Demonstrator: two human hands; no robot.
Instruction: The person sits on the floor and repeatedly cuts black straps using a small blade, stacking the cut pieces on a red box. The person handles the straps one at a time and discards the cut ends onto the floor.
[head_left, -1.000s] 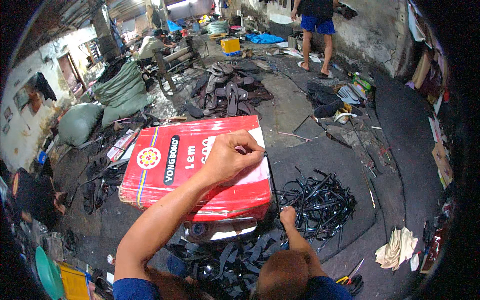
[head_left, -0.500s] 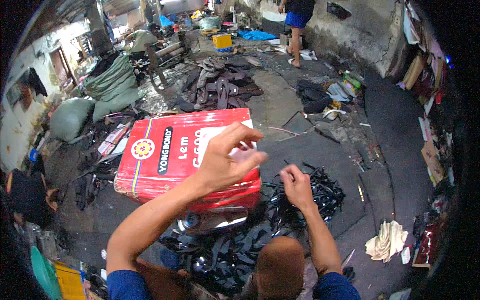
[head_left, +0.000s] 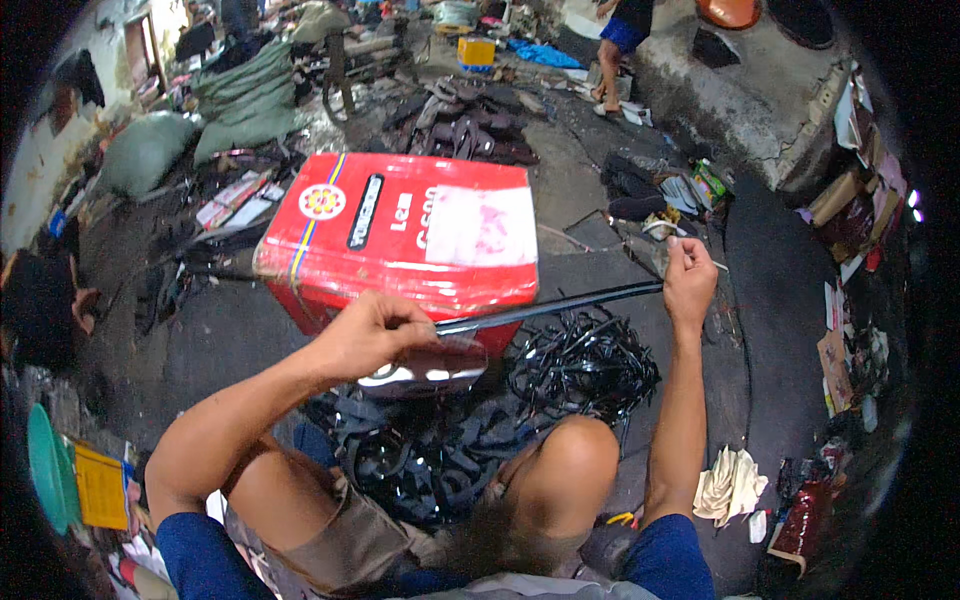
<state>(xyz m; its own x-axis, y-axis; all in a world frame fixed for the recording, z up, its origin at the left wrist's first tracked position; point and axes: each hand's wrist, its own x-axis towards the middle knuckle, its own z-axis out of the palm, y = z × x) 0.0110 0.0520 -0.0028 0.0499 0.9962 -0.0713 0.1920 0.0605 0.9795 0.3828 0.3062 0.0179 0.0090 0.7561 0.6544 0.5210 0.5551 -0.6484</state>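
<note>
A long, flat black strip (head_left: pixel 565 305) is stretched taut between my two hands, just in front of a red box (head_left: pixel 400 235). My left hand (head_left: pixel 375 335) pinches its left end by the box's near edge. Higher and to the right, my right hand (head_left: pixel 690 280) has its fingers closed on the other end. Below the strip, on the floor, lies a tangled heap of shiny black strips (head_left: pixel 585 370). Between my knees is another pile of black strap-like pieces (head_left: pixel 430 450), partly hidden by my legs.
Dark sandal-like pieces (head_left: pixel 470 120) are heaped beyond the box. Green sacks (head_left: pixel 150 150) lie at the far left, and a crumpled cream cloth (head_left: pixel 730 485) is on the floor at right. Another person (head_left: pixel 620 45) stands at the back near the wall.
My right hand has moved up and right from the strip heap, and a strip now spans both hands. My left hand has come down from above the box. The view has shifted.
</note>
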